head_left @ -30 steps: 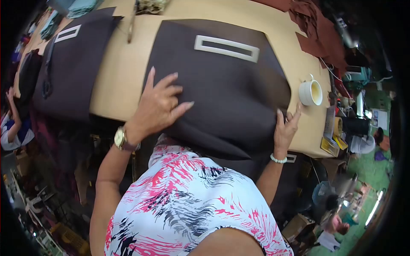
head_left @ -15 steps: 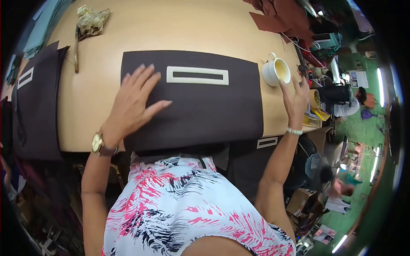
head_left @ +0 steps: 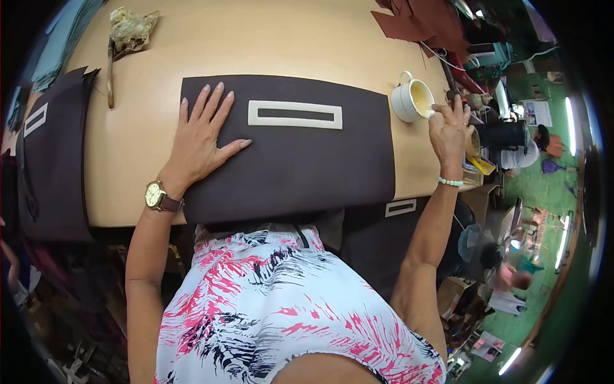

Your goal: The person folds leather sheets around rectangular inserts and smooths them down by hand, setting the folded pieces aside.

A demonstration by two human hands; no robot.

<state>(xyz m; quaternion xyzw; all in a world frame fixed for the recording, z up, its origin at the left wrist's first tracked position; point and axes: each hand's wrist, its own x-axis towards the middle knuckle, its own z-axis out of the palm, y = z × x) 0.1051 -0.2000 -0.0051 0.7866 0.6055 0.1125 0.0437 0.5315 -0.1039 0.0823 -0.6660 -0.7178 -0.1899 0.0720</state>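
My left hand (head_left: 203, 136) lies flat with its fingers spread on the left part of a dark brown sheet (head_left: 288, 169). A cream rectangular frame with a long slot (head_left: 295, 123) sits on that sheet, right of my fingers. My right hand (head_left: 451, 131) is at the right side of a white mug (head_left: 403, 102) with something pale yellow inside. Thumb and forefinger are bent together at the mug's rim, while other fingers point up and away. Whether anything small is between them cannot be made out.
More dark panels (head_left: 54, 166) with a cream frame hang at the left table edge. A crumpled tan lump (head_left: 133, 31) and a thin stick (head_left: 111, 77) lie at the back left. Reddish-brown pieces (head_left: 425, 25) are piled at the back right. A black cylinder (head_left: 499, 136) stands beyond my right hand.
My left hand has settled flatter on the sheet. My right thumb has come out of the mug, and the hand has turned, with thumb and forefinger now together at the rim.
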